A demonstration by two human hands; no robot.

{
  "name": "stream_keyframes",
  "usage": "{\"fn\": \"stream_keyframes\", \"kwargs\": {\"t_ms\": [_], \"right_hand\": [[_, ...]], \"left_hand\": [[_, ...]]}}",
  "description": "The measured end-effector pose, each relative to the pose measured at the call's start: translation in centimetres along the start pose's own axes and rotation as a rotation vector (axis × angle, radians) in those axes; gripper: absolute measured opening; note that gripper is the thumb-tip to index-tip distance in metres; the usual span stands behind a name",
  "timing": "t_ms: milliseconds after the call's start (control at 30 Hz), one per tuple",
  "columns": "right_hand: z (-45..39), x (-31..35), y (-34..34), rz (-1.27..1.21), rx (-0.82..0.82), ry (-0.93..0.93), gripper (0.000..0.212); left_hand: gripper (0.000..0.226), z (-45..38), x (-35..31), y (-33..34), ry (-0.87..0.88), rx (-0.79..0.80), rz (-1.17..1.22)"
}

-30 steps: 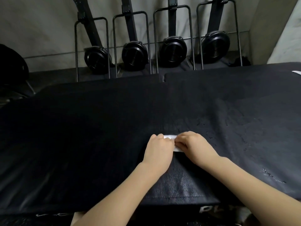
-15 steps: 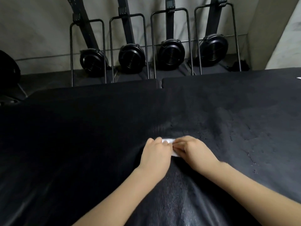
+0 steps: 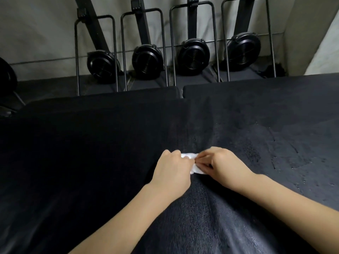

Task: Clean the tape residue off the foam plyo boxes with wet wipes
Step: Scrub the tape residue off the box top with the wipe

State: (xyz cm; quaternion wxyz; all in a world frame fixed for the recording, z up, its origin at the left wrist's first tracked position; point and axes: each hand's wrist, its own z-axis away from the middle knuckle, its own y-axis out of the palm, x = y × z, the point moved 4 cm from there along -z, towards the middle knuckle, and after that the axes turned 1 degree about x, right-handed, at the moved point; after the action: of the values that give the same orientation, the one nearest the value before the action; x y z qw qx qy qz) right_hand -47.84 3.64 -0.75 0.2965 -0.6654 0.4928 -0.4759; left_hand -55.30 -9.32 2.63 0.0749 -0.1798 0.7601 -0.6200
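A folded wet wipe (image 3: pixel 192 162) is pinched between the left hand (image 3: pixel 173 170) and the right hand (image 3: pixel 224 166), fingers curled on it from either side, on the black foam plyo box (image 3: pixel 91 162). Its long axis is laid roughly left-to-right, and crusted residue (image 3: pixel 286 156) is seen to the right, nearer the right hand.

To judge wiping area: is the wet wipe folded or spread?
Folded: the wet wipe shows only as a small bunch between both hands.

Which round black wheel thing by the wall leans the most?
The leftmost black round flywheel: its black post slants strongly left, the other three stand nearly straight.
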Motion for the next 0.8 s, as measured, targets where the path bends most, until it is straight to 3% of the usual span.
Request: {"fn": "stream_keyframes", "kwargs": {"t_ms": [233, 367, 533, 633, 700, 800], "right_hand": [[-3.4, -2.4, 1.2, 0.068, 0.013, 0.083, 0.014], [-7.7, -5.7, 1.9, 0.104, 0.023, 0.134, 0.018], [-11.3, -8.6, 2.7, 0.097, 0.046, 0.258, 0.056], [-12.3, -9.8, 3.4, 0.095, 0.073, 0.329, 0.04], [-12.0, -9.3, 3.6, 0.163, 0.122, 0.311, 0.029], [-9.5, -7.5, 2.9, 0.25, 0.133, 0.164, 0.045]], "left_hand": [[0.033, -3.4, 1.4, 0.3, -0.009, -0.05, -0.115], [0.005, -7.8, 4.0, 2.6, -0.053, 0.028, -0.084], [0.025, -12.1, 7.3, 4.3, -0.143, 0.111, 0.009], [0.025, -12.3, 7.4, 4.5, -0.151, 0.106, 0.012], [0.022, -11.8, 6.8, 4.1, -0.125, 0.09, 0.013], [0.023, -10.3, 6.1, 3.5, -0.05, 0.095, 0.003]]}}
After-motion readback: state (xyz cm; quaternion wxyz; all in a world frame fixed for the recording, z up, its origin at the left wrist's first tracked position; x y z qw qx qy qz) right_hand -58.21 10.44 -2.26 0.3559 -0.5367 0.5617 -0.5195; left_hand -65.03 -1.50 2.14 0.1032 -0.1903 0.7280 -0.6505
